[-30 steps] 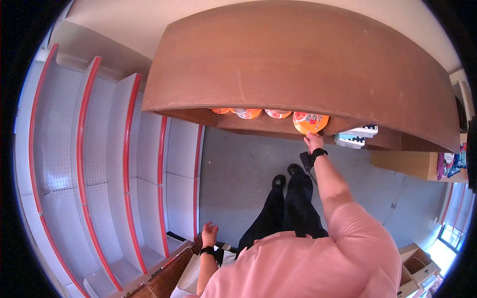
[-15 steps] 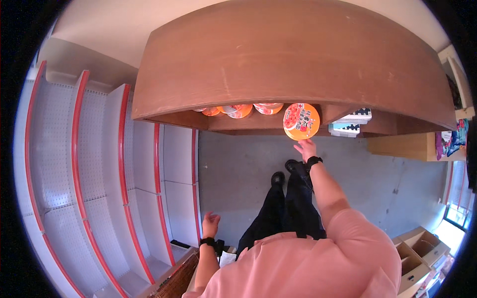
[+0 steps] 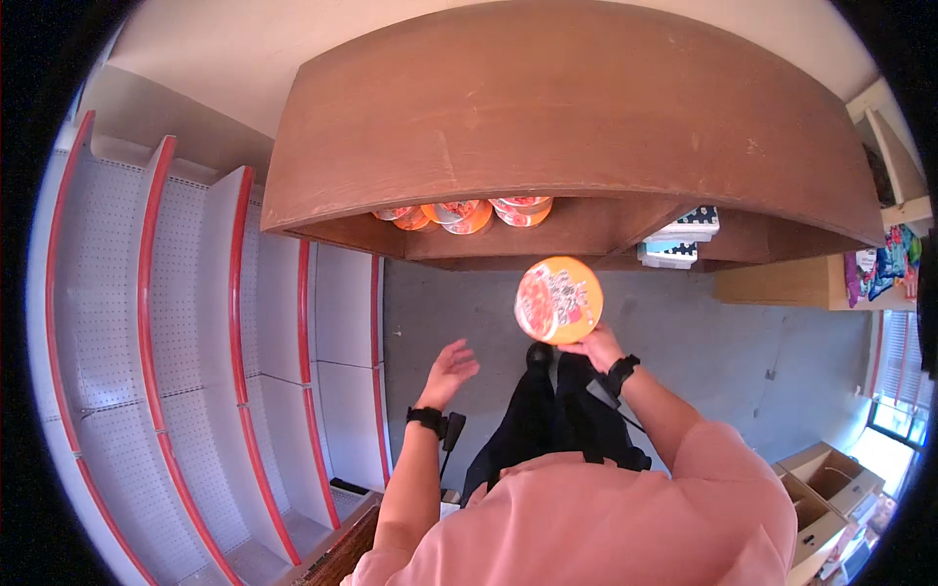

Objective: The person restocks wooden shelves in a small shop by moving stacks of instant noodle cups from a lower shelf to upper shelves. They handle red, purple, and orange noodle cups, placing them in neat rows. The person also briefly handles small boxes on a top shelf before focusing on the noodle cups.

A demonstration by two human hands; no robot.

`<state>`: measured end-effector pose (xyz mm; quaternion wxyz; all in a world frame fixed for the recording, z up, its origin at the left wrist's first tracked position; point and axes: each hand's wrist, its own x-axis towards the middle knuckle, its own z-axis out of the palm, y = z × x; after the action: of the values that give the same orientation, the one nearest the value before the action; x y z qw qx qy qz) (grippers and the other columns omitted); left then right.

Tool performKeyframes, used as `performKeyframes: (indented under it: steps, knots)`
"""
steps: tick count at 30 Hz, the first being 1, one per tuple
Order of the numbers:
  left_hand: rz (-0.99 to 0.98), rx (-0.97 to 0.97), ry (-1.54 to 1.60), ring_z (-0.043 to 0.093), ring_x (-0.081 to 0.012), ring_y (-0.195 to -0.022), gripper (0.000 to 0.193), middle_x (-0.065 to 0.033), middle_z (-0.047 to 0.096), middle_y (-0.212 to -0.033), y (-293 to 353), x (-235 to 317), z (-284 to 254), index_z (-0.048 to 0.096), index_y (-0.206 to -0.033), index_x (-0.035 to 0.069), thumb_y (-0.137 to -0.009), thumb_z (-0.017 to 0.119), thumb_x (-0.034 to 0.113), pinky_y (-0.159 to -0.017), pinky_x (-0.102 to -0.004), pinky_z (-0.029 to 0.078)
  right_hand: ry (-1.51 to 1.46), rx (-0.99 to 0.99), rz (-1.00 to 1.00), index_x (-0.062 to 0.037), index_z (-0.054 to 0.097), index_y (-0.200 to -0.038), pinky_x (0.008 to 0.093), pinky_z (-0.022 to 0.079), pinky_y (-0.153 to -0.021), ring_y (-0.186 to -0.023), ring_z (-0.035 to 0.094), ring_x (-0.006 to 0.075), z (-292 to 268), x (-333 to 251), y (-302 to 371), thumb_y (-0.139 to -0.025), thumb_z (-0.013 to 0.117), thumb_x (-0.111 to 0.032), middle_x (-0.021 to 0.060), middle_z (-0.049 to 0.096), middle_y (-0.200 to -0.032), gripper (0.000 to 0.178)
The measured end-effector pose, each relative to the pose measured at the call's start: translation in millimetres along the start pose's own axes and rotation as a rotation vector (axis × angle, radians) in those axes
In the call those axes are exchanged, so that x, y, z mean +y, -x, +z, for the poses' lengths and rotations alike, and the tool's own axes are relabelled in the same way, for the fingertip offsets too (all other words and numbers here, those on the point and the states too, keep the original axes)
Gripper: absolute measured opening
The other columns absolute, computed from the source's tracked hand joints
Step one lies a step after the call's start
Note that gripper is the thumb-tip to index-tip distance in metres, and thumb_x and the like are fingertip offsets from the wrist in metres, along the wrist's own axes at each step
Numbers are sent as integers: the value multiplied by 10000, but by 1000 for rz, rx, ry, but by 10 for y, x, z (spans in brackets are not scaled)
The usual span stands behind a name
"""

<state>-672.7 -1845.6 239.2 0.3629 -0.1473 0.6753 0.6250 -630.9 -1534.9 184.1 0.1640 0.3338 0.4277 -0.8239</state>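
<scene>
An instant noodle bowl (image 3: 558,301) with a round orange lid is in my right hand (image 3: 596,346), whose fingers grip its near right edge. The bowl is out in front of the brown wooden cabinet (image 3: 576,107), over the floor. My left hand (image 3: 452,365) is raised to the left of the bowl, apart from it, with its fingers spread and nothing in them. Inside the cabinet's left part sit several more orange-lidded noodle bowls (image 3: 467,217). Lids and sides of some overlap, so those behind are partly hidden.
White boxes with a black-and-white pattern (image 3: 674,244) are stacked in the cabinet's right part. White shelving with red edges (image 3: 237,283) stands at the left. Wooden drawers (image 3: 831,479) are at the lower right; colourful bags (image 3: 884,269) lie at the far right.
The noodle bowl has come out of the cabinet toward me and a little left in my right hand. My left hand has risen and moved right, nearer the bowl.
</scene>
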Motion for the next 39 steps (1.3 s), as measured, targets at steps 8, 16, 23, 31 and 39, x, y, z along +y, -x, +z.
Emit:
performKeyframes:
  steps: [8,16,23,31,39]
  knots:
    - [-36,-316,412,425,-203,-1253,818,-80,412,-1384,163,178,1,252,-1422,99,-740,700,48,-1027,-387,366,205,-383,149,-6,522,-1212,373,552,-812,-995,618,223,814,-239,634,-908,556,-157,123,591,-1157,342]
    - [175,-32,717,444,-208,-1237,632,-75,443,-1366,580,-266,-301,323,-1382,45,-830,611,152,-1025,-376,382,629,-636,165,-53,535,-1178,410,510,-816,-1046,544,206,1231,-625,318,-893,589,-291,54,580,-1106,376]
    - [195,162,815,451,-217,-1230,638,-88,439,-1361,1015,-478,-451,314,-1382,37,-832,623,128,-1030,-373,382,137,28,-152,-133,74,-1453,590,269,-1022,-1363,169,370,1224,-1456,-803,-726,599,-689,212,76,-1482,1056]
    - [188,224,819,496,-213,-1184,598,-90,473,-1331,1304,-708,-495,341,-1368,40,-860,615,195,-998,-375,419,138,89,-73,-142,270,-1385,603,265,-1017,-1319,271,353,1191,-1355,-1526,-870,438,-622,143,269,-1428,724]
    - [206,234,817,447,-224,-1234,557,-82,424,-1381,1277,-789,-402,317,-1388,65,-922,511,301,-1031,-389,386,124,125,-139,-133,341,-1316,435,544,-775,-964,606,321,1252,-1476,-1761,-954,377,-467,137,455,-1285,494]
